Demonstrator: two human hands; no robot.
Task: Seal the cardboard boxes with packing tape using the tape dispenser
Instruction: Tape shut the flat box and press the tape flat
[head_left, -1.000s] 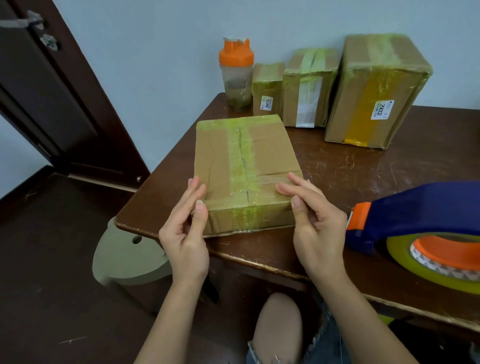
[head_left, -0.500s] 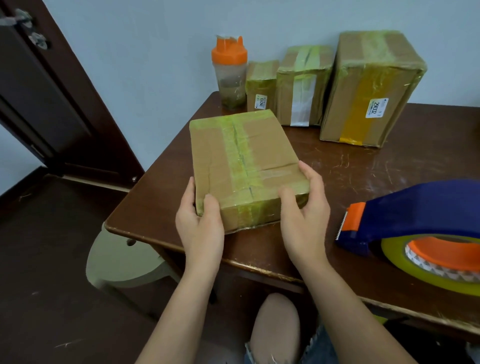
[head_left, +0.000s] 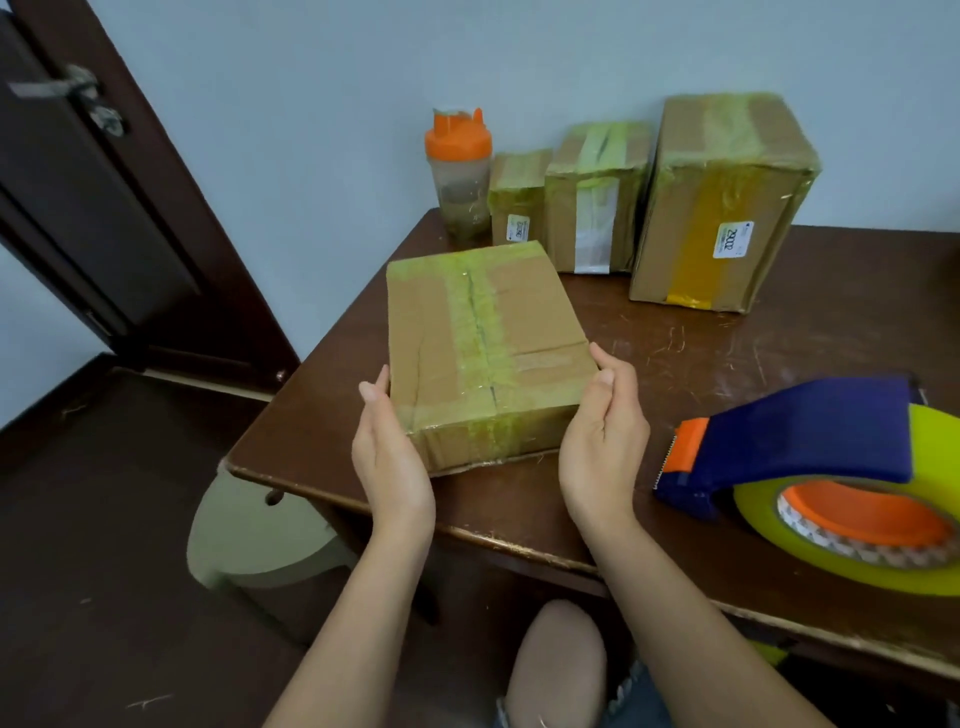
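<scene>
A flat cardboard box (head_left: 524, 322) with yellow-green tape along its centre seam lies near the front left corner of the brown table (head_left: 685, 353). My left hand (head_left: 389, 457) presses flat against the box's left side near the front corner. My right hand (head_left: 602, 441) has its fingers against the right side, so the box is held between both hands. The tape dispenser (head_left: 810, 436), blue with an orange blade guard and a yellow-green roll, lies on the table to the right, apart from my right hand.
Three taped boxes stand against the back wall: a small one (head_left: 517, 202), a medium one (head_left: 595, 197) and a large one (head_left: 722, 202). An orange-lidded shaker bottle (head_left: 460, 176) stands left of them. A pale stool (head_left: 249, 540) sits under the table's left corner. A dark door (head_left: 78, 197) is at the left.
My hands came off the box's front top edge and went to its left and right sides. The box has turned slightly on the table.
</scene>
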